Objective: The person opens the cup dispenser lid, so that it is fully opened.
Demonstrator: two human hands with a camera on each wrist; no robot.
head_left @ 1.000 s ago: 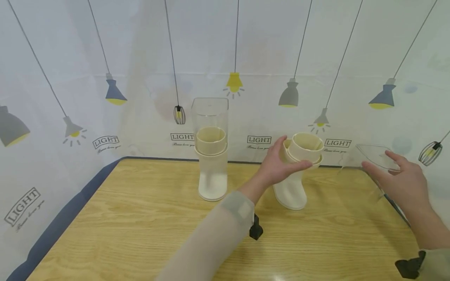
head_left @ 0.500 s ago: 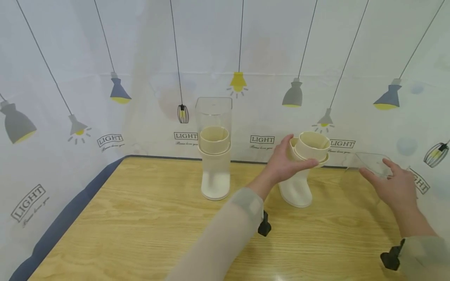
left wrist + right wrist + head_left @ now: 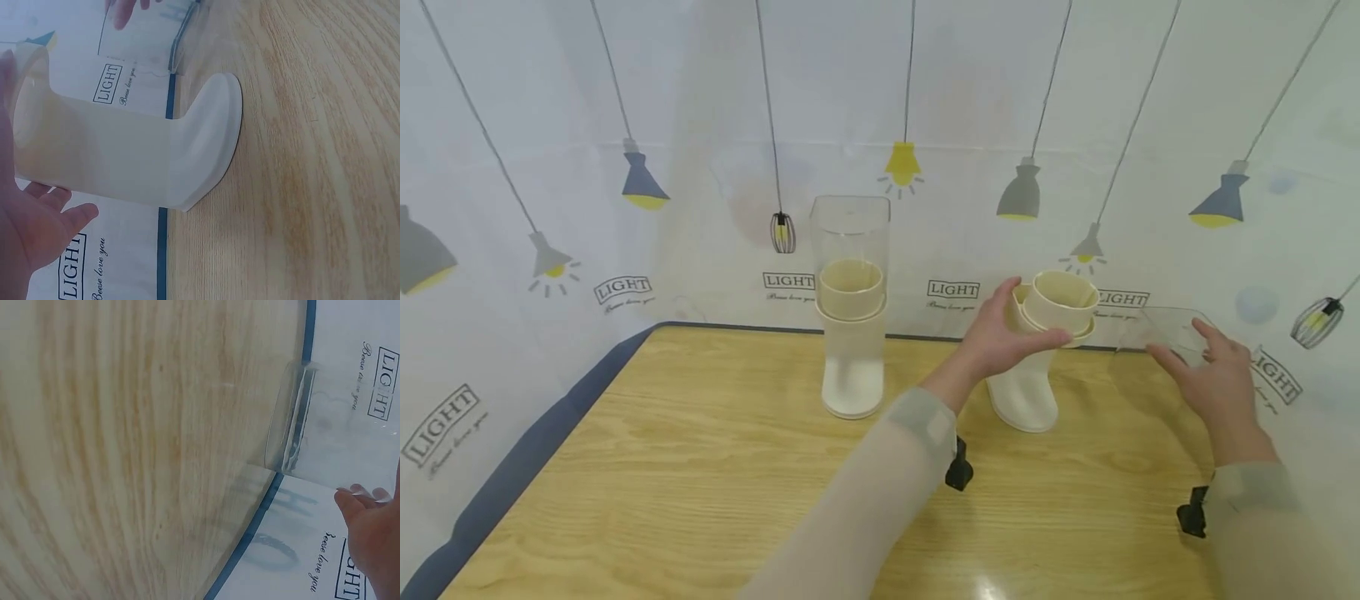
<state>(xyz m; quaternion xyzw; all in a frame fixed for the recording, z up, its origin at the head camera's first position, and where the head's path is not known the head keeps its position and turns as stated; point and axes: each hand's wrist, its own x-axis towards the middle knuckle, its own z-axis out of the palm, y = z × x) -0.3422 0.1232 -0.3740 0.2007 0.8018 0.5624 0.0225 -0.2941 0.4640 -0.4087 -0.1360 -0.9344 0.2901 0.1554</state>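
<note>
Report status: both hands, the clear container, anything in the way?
Left hand grips cream stand near its top. Right hand holds clear container, apart from stand. No obstacle visible between container and stand.

Boxed "LIGHT" lettering (image 3: 953, 289) repeated across white backdrop (image 3: 700, 200); script line (image 3: 100, 267) beneath: "Beese love you".

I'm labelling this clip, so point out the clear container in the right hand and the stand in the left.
Clear container (image 3: 350, 447): right wrist view, on its side wall.
Stand (image 3: 112, 150): left wrist view, on its upright column.
</note>
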